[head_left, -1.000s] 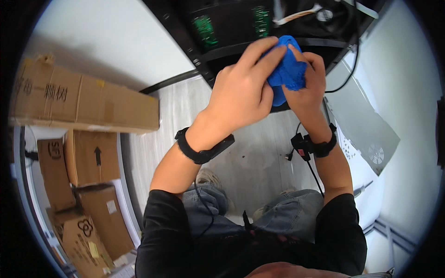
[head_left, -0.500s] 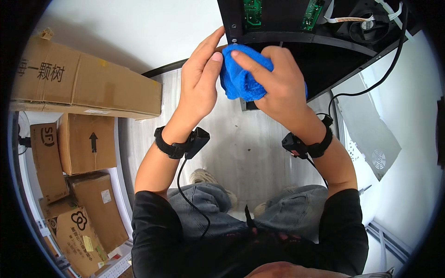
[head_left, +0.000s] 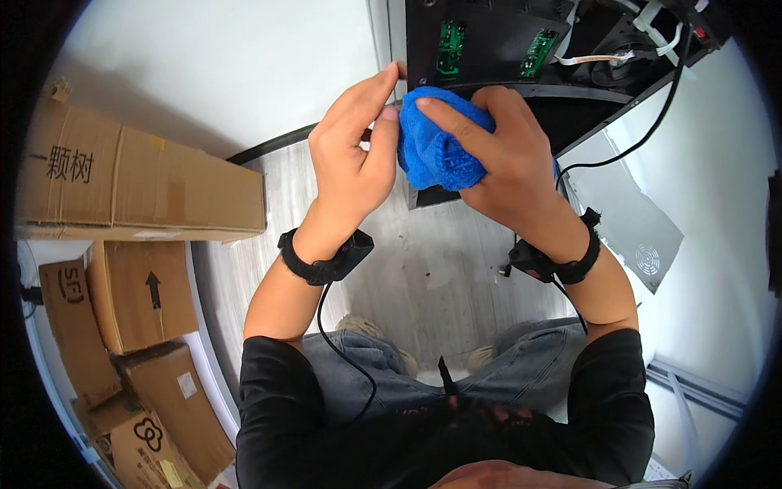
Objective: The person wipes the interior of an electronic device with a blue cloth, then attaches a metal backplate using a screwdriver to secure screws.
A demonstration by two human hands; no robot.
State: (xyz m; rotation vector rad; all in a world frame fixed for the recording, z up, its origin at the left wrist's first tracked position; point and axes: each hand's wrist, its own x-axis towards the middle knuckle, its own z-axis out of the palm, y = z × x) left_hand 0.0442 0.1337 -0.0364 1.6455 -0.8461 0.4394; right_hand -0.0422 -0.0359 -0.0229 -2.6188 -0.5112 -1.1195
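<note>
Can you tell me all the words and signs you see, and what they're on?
I won't copy words, but here's where they are:
Long cardboard box: big dark characters.
Narrow cardboard box: dark printed mark.
Middle cardboard box: dark arrow.
Bottom cardboard box: dark looped sign.
White label: too small to read.
Black shirt: reddish print, too blurred to read.

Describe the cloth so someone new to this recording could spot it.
Find the black casing at the top, right of centre, then the right hand in front of its lower part. The cloth is bunched in that hand. Bright blue sets it apart from the casing and its green boards.
</note>
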